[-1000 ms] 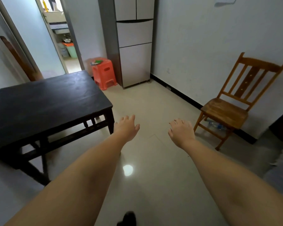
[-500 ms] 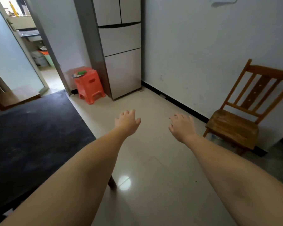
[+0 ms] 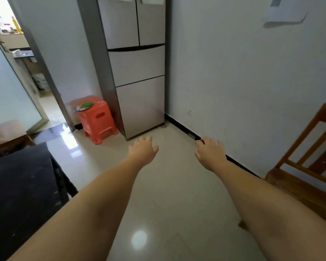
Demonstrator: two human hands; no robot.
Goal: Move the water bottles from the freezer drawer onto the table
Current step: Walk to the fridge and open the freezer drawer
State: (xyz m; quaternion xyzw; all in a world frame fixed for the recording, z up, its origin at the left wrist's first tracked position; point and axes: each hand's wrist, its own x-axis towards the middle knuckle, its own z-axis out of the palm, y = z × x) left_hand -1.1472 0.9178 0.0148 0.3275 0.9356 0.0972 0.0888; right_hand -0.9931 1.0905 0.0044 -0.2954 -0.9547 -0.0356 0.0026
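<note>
Both bare arms stretched forward, left hand and right hand palm down, fingers relaxed, holding nothing.

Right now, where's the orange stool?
In the head view the orange stool stands on the floor at left of centre, right beside the fridge's left side and just right of the doorway, ahead of both empty hands.

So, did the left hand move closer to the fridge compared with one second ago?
Yes. The left hand, open and empty, now reaches almost to the base of the fridge; a second ago it was far short of it, level with the dark table's corner.
</note>
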